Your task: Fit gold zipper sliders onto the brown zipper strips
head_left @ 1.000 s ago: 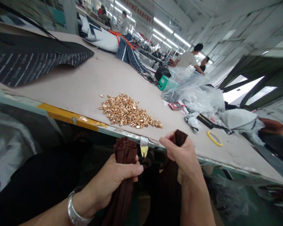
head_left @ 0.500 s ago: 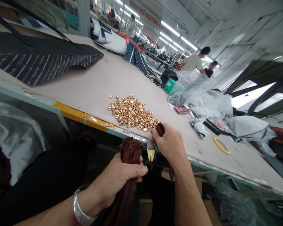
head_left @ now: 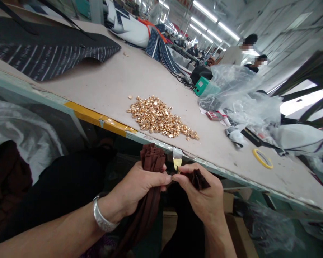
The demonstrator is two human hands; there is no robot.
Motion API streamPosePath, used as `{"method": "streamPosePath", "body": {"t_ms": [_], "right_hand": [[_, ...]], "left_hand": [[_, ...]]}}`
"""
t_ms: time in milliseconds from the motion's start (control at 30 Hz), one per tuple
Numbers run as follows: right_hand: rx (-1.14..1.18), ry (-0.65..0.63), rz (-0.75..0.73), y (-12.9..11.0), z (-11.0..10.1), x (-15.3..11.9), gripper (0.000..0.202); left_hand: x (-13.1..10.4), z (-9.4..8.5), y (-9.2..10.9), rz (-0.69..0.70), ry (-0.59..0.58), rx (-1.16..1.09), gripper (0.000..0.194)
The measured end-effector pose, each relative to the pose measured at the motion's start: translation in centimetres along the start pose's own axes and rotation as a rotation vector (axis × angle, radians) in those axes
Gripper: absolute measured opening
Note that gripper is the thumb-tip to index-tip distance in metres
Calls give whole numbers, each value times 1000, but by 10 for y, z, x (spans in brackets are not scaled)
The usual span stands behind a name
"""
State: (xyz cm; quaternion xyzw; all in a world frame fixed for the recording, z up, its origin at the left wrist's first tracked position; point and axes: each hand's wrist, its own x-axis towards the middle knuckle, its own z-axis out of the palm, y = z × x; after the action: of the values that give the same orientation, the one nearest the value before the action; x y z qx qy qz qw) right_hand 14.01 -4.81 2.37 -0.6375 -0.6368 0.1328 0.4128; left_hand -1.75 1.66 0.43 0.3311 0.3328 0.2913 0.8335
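- clutching a bundle of brown strips [head_left: 152,157] in the left grip [head_left: 141,179], top ends up and tails hanging, on the near side of the gold pile [head_left: 161,116], in front of the desk [head_left: 115,79].
- holding a folded brown piece [head_left: 200,180] in the palm of the right grip [head_left: 208,202], nearer than the gold pile and to its right.
- pinching between right thumb and forefinger, by the look of it, a small gold piece [head_left: 179,171]; too small to make out fully.
- caught, in all likelihood, at a fingertip step, with gold and brown brought close together; seemingly calling next for a firm left hold and a fine right pinch.
- posed with both forearms reaching up toward the gold pile, left thumb laid across the bundle and pointing right, right wrist bent inward, thumb tips nearly meeting below the pile's right half.
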Motion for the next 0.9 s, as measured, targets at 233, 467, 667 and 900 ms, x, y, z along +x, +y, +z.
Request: {"method": "streamPosePath", "body": {"t_ms": [233,467,667,900], "right_hand": [[21,6,7,1,5,5,6],[102,42,121,0,10,9,6],[245,83,277,0,12,11,15],[245,-173,162,-21,13,-17,33]], "left_hand": [[0,-1,0,-28,2,0,19],[-3,-4,-1,-41,-35,-28,20],[-3,-4,-3,-64,-67,-88,24],[-3,-3,-3,-40,-36,-122,37]]}}
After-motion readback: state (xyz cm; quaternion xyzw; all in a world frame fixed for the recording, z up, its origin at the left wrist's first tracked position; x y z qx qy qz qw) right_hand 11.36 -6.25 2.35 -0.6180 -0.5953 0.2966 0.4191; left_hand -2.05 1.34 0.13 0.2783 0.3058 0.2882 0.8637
